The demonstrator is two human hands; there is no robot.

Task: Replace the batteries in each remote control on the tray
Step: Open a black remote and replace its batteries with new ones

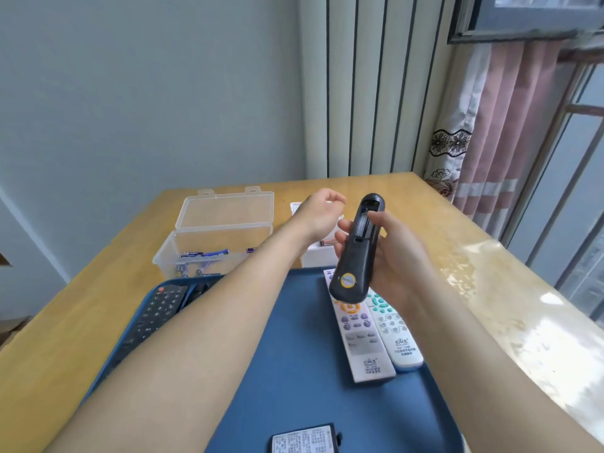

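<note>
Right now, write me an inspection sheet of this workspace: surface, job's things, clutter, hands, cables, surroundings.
Surface: yellow wooden table, glossy; dark blue plastic tray on it.
Job's things: black plastic remote control held back-up over the tray, battery bay uncovered; white remote control with orange buttons and white remote control with green buttons side by side on tray; black keypad remote at tray's left; clear plastic box, lid open, holding batteries.
Clutter: white box behind tray; black labelled item at near edge.
Hands: right hand grips the black plastic remote control; left hand beyond it, fingers curled, contents unclear.
Cables: nothing seen.
Surroundings: pale wall, pink curtain, window.
</note>
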